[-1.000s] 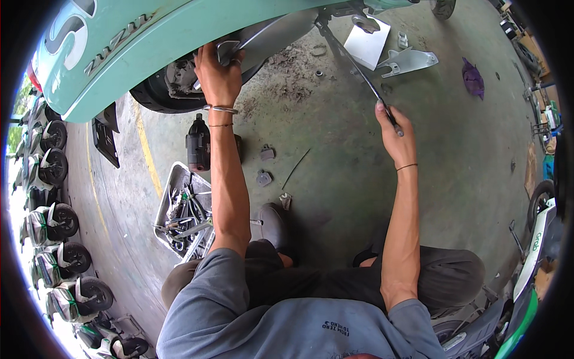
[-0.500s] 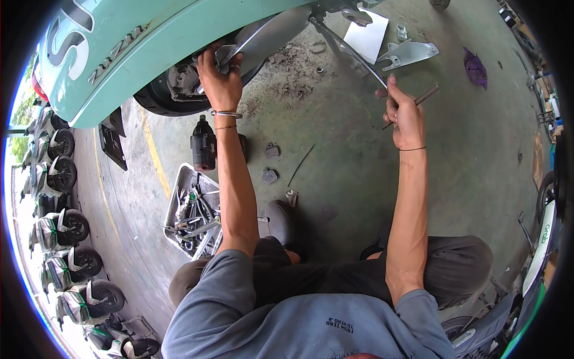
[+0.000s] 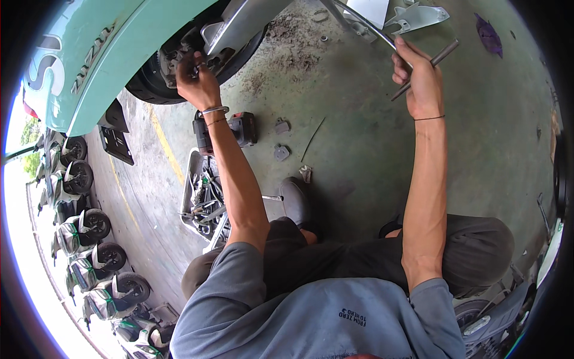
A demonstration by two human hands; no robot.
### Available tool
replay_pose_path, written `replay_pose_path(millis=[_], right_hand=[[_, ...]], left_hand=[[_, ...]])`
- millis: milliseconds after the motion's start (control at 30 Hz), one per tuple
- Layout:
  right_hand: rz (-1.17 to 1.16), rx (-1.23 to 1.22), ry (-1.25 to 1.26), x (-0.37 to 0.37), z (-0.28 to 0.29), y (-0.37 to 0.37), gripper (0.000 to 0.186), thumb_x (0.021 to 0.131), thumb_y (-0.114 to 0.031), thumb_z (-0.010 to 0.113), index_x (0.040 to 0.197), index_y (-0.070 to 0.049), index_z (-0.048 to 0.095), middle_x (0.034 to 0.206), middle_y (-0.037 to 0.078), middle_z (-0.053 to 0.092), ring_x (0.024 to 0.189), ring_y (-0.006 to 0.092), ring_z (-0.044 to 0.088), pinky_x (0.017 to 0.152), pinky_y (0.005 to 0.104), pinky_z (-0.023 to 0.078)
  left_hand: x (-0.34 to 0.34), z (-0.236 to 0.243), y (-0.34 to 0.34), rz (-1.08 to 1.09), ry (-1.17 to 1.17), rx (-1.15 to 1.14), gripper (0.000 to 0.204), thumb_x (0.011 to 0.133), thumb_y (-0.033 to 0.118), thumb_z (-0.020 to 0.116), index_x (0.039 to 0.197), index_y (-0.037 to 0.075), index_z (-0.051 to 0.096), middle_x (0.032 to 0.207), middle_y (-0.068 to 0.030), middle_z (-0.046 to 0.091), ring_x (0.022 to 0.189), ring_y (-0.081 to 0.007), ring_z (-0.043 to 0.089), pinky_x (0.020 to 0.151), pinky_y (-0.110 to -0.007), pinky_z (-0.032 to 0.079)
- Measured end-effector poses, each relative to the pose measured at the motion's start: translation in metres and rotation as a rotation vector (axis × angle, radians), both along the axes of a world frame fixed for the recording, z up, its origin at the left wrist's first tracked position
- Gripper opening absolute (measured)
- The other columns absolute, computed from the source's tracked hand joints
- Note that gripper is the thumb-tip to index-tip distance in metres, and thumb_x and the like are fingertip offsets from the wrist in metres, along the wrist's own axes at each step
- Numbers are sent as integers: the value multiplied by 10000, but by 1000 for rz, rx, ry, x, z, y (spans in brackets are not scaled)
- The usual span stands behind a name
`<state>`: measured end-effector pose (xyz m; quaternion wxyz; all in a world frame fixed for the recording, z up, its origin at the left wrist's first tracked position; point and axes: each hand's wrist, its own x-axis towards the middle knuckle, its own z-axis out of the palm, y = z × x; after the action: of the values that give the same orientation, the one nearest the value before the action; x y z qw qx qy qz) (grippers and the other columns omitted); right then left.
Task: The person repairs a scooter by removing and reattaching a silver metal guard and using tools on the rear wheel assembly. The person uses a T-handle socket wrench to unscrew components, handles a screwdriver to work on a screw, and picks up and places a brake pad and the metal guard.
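Note:
My left hand (image 3: 199,84) is beside the wheel of a pale green vehicle (image 3: 125,48), at a greasy brake caliper (image 3: 173,63). Its fingers are curled together, and what they pinch, if anything, is hidden. A silver metal arm (image 3: 239,30) passes just above that hand, in front of the black tyre (image 3: 242,63). Out to the right, my right hand (image 3: 423,84) is closed around the crossbar of a T-handle wrench (image 3: 445,52). The wrench's long shaft runs up and left out of the picture.
A black power drill (image 3: 242,128) stands behind my left forearm, by a metal tray (image 3: 190,185) of tools. Two brake pads (image 3: 281,152) and a thin strip (image 3: 313,139) lie on the floor. Farther off are a silver bracket (image 3: 424,19) and purple cloth (image 3: 489,36). Parked motorbikes (image 3: 95,257) line the left.
My left hand has come off the silver metal piece and moved left and down onto the caliper. My right hand still grips the wrench, slightly farther right and up. The whole view has shifted.

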<state>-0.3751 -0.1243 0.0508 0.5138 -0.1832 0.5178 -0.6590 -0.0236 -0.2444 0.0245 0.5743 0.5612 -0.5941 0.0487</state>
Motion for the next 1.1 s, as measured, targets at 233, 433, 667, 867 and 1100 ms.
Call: replay_pose_path(millis=[233, 433, 667, 867, 1100], right_hand=[[27, 40, -23, 0, -2, -5, 191, 909, -172, 597, 755, -80, 529, 539, -48, 366, 433, 40, 261, 415, 222, 187], [-117, 80, 38, 14, 8, -5, 361, 887, -213, 576, 569, -159, 413, 481, -71, 328, 377, 43, 231, 376, 240, 159], [-106, 197, 136, 11, 21, -2, 267, 814, -221, 626, 604, -114, 500, 534, -35, 422, 429, 71, 302, 412, 279, 213], [-104, 164, 183, 5, 33, 10, 255, 802, -242, 607, 673, -24, 580, 573, 17, 471, 497, 133, 385, 477, 332, 282], [-57, 233, 330, 0, 38, 5, 293, 828, -234, 592, 691, 24, 579, 573, 52, 465, 545, 178, 400, 532, 394, 310]], left_hand=[[0, -19, 10, 55, -122, 32, 406, 922, 364, 623, 979, -31, 692, 775, -156, 642, 701, -315, 626, 667, -383, 477], [7, -31, 12, 58, -269, 49, 443, 927, 389, 604, 1143, 8, 669, 949, -205, 635, 826, -363, 627, 703, -430, 482], [11, -37, 14, 123, -448, 41, 425, 923, 369, 615, 1178, 33, 663, 963, -197, 633, 867, -344, 622, 737, -438, 487], [0, -47, 12, 147, -498, 100, 427, 901, 349, 649, 1201, 45, 656, 992, -176, 583, 926, -309, 596, 758, -430, 479], [18, -32, 10, 19, -675, 9, 429, 811, 210, 740, 1187, 22, 654, 930, -192, 612, 848, -354, 622, 725, -452, 504]])
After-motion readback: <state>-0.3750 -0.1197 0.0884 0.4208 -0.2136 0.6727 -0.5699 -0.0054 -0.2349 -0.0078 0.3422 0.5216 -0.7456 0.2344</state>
